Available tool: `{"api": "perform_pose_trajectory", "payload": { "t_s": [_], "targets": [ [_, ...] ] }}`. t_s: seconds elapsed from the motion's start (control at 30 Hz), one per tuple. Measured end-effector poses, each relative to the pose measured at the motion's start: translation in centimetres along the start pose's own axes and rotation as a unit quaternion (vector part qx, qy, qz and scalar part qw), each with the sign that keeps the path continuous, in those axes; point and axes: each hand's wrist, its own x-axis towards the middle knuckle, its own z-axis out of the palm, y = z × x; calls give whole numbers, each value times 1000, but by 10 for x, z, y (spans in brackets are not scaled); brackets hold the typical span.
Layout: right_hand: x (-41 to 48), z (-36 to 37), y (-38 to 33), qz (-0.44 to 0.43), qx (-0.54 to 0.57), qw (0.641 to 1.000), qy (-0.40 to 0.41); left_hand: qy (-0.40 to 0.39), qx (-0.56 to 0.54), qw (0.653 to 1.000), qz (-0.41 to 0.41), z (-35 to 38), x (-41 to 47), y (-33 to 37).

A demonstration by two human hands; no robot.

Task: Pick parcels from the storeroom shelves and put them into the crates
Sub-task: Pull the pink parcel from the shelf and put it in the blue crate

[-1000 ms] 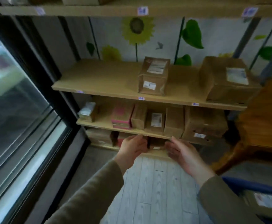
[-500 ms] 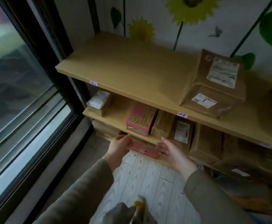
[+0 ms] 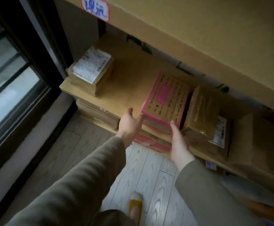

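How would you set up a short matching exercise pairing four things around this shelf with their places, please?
Things:
1. pink-edged box
2. white-labelled parcel
3. taped brown parcel
4. yellow shoe

Places:
A. on the floor
B. at the left end of the shelf
C. directly right of the pink-edged box
D. between the left hand and right hand

Pairs: 1-D, 2-B, 3-C, 4-A.
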Motion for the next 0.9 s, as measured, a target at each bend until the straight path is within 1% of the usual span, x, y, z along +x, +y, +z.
{"api": "perform_pose_trajectory", "payload": {
  "t_s": [0.07,0.17,0.23,0.3,0.37,0.43,0.5,0.57,0.63,0.67,0.7,0.73,0.8,0.83,0.9],
  "targets": [
    [11,8,6,1,39,999,22,-27,22,999,18,2,16,-5],
    [14,16,15,0,42,999,33,-76,24,995,53,2,28,-8],
    [13,20,20,-9,47,998,49,-75,6,995,70,0,28,-10],
    [9,23,26,-18,72,996,49,-49,-21,995,79,-5,23,-13],
    [5,26,31,-17,100,995,20,-31,-51,994,89,-12,14,-13],
    [2,25,36,6,132,991,-26,-38,-98,991,83,-17,7,-11],
    [1,24,37,23,140,988,-52,-23,-105,990,88,-19,-1,-7],
    [-2,27,34,4,93,995,-45,33,-58,992,105,-18,-7,-6],
    [-2,29,28,-56,21,998,-21,85,14,987,139,-14,-14,-4],
    [-3,28,24,-89,5,996,-20,101,49,981,161,-13,-17,-4],
    [-4,27,18,-111,3,993,-34,106,83,973,185,-11,-20,-5],
    [-6,26,12,-113,13,991,-63,100,111,967,205,-8,-23,-6],
    [-7,21,0,-84,38,986,-136,68,139,962,223,-4,-31,-10],
    [-7,19,-5,-72,41,984,-157,57,139,963,224,-3,-34,-11],
    [-3,14,-8,-58,33,985,-159,59,111,965,228,-2,-36,-16]
  ]
}}
